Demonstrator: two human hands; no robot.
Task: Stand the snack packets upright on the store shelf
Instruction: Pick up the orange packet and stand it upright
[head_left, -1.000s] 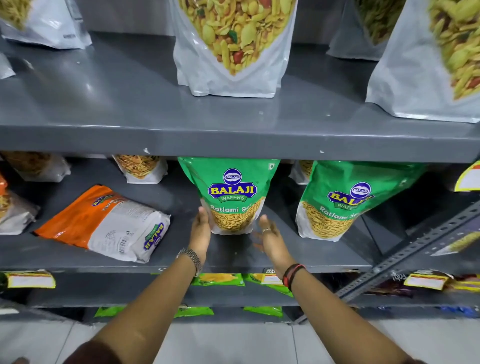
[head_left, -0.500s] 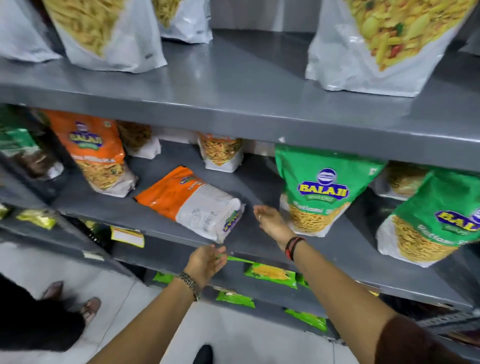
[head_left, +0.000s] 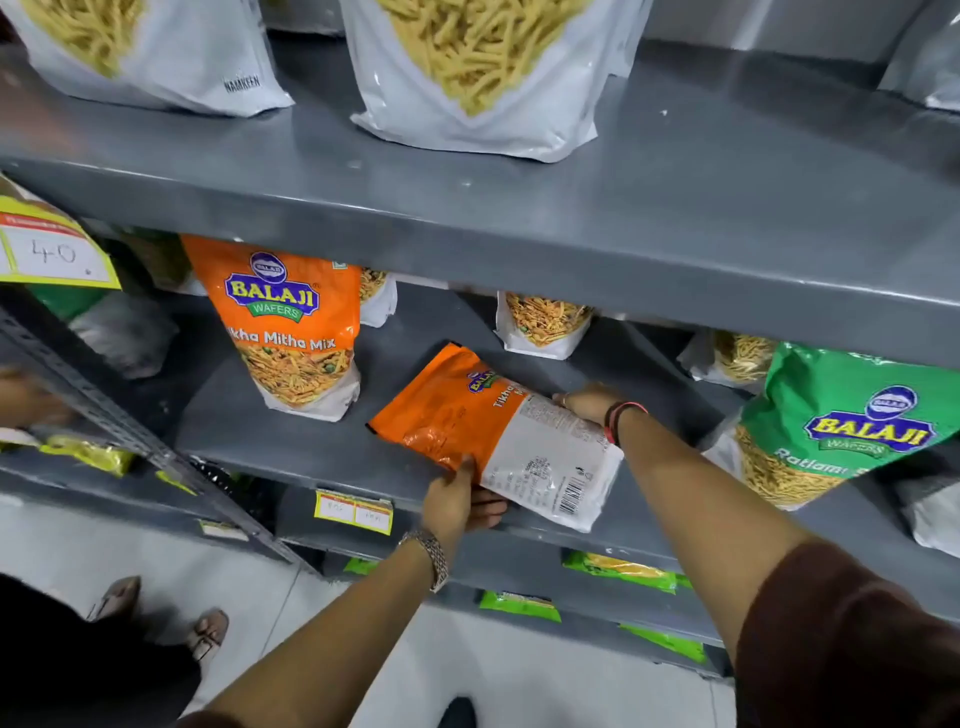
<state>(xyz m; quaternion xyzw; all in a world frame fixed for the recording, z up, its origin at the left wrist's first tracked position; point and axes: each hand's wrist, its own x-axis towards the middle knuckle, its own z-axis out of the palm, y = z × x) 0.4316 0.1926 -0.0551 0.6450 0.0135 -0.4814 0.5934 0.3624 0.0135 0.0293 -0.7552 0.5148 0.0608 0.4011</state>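
An orange and white snack packet (head_left: 483, 441) lies flat, back side up, on the grey middle shelf (head_left: 291, 441). My left hand (head_left: 460, 501) grips its near edge, thumb on top and fingers underneath. My right hand (head_left: 584, 402) holds its far right edge. An orange Tikha Mitha Mix packet (head_left: 293, 327) stands upright to the left. A green Ratlami packet (head_left: 826, 426) stands upright to the right.
White namkeen packets (head_left: 478, 78) stand on the upper shelf (head_left: 623, 234). Smaller packets (head_left: 543, 325) stand at the back of the middle shelf. A slotted metal upright (head_left: 130, 431) crosses at the left. Another person's feet (head_left: 156, 613) are on the floor at the lower left.
My view swung left, away from the green packet. Both hands left the green packet, reached the lying orange packet and took hold of its edges.
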